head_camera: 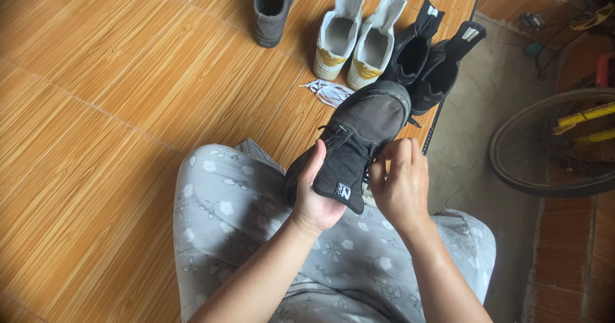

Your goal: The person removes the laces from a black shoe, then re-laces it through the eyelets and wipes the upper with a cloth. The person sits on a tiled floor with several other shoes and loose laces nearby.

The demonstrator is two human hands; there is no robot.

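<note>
My left hand (315, 198) grips a dark grey sneaker (368, 121) from below, thumb against its folded-out black tongue (343, 169). The shoe points away from me, toe up, above my lap. My right hand (400, 182) is at the shoe's right side near the eyelets, fingers pinched together on what looks like a black lace; the lace itself is mostly hidden. My legs in grey floral trousers (243, 208) are below.
On the wooden floor (115, 105) lie a matching grey sneaker (272, 6), a pair of white sneakers (359, 38), a pair of black shoes (426, 57) and loose white laces (330, 92). A bicycle wheel (557, 144) stands on the concrete at right.
</note>
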